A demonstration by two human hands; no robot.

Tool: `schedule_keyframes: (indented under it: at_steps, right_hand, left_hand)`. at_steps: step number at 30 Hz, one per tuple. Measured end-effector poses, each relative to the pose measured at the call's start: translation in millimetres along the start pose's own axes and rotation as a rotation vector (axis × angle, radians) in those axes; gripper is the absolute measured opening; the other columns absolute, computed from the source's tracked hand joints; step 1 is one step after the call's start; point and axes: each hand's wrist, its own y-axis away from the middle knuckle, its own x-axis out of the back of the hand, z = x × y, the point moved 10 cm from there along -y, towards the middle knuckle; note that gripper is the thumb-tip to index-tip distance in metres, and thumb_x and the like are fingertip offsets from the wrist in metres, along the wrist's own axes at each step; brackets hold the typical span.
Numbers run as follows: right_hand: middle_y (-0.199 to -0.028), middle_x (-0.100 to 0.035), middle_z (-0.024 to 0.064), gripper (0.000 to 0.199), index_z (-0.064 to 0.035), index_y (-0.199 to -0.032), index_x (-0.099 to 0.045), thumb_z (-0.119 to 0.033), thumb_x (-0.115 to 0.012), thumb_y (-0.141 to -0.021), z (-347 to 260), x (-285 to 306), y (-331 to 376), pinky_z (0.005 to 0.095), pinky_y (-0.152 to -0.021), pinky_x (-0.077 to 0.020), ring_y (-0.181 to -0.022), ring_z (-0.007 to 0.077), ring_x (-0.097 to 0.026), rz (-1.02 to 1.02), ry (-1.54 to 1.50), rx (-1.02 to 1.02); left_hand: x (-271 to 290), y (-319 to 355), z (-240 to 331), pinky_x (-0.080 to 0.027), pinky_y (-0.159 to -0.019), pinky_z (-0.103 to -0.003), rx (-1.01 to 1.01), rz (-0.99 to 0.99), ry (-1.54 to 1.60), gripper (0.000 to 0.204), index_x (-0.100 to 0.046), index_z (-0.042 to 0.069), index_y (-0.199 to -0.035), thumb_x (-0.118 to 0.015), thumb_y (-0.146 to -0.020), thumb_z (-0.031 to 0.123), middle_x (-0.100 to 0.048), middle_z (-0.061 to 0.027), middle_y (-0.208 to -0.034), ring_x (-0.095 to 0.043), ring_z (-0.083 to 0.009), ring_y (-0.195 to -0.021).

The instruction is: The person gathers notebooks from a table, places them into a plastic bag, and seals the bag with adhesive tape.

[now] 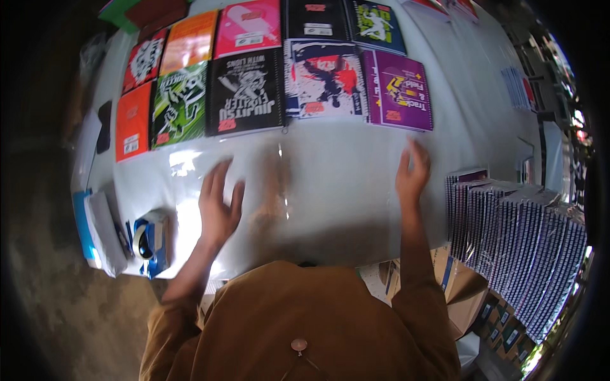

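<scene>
Both of my hands are over a table with a pale, glossy cover. My left hand, fingers apart and holding nothing, is below a green notebook and a black notebook. At the right, my right hand reaches up just under a purple spiral notebook, its fingers stretched and nothing seen in them. Between these lies a white, red and navy spiral notebook. An orange notebook ends the near row at the left. Behind are red, orange, pink, black and dark blue notebooks.
A tall stack of spiral-bound notebooks stands at the right edge, with cardboard boxes below it. A blue tape dispenser sits at the near left, beside a white packet. A dark phone-like object lies at the left edge.
</scene>
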Motion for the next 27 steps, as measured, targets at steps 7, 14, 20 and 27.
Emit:
schedule_keyframes:
  at_steps: [7, 14, 20, 27]
  right_hand:
    - [-0.109, -0.061, 0.0191, 0.054, -0.0011, -0.114, -0.058, -0.031, -0.075, -0.072, 152.1, -24.4, -151.7, 0.0372, -0.083, -0.0451, -0.098, 0.0287, -0.06, -0.102, 0.294, -0.649]
    - [-0.095, -0.065, 0.0101, 0.019, 0.0033, -0.094, -0.062, -0.007, -0.066, -0.079, -80.7, 61.5, -131.5, 0.032, -0.075, -0.049, -0.084, 0.0178, -0.063, 0.167, -0.396, 0.094]
    - [-0.107, -0.065, -0.0005, 0.02, -0.0148, -0.093, -0.07, -0.009, -0.055, -0.08, -194.5, 0.6, 48.7, 0.048, -0.103, -0.0352, -0.112, 0.0193, -0.055, -0.237, -0.44, 0.786]
    - [-0.092, -0.065, 0.0092, 0.027, -0.0069, -0.086, -0.068, 0.007, -0.054, -0.068, -139.1, -43.1, 12.6, 0.0397, -0.087, -0.0427, -0.095, 0.0262, -0.059, -0.255, -0.342, 0.426]
  left_hand:
    - [-121.1, -185.2, -6.5, -0.047, -0.087, -0.045, 0.319, -0.175, -0.512, 0.086, -0.036, -0.006, -0.128, -0.062, -0.074, 0.055, -0.052, -0.028, -0.115, -0.055, -0.0391, -0.105]
    - [-80.6, -192.0, -44.7, -0.049, -0.085, -0.04, 0.342, -0.246, -0.446, 0.052, -0.058, -0.003, -0.109, -0.064, -0.07, 0.032, -0.064, -0.0221, -0.092, -0.063, -0.0347, -0.09]
    - [72.9, -101.5, -7.1, -0.044, -0.065, -0.025, -0.044, 0.336, 0.617, 0.016, -0.059, -0.001, -0.095, -0.055, -0.084, 0.009, -0.063, -0.0027, -0.086, -0.056, -0.0108, -0.073]
    - [-39.0, 73.2, -18.2, -0.027, -0.105, -0.05, -0.504, -0.499, -0.375, 0.047, -0.057, 0.025, -0.121, -0.051, -0.077, 0.008, -0.046, -0.0007, -0.136, -0.038, -0.0238, -0.13]
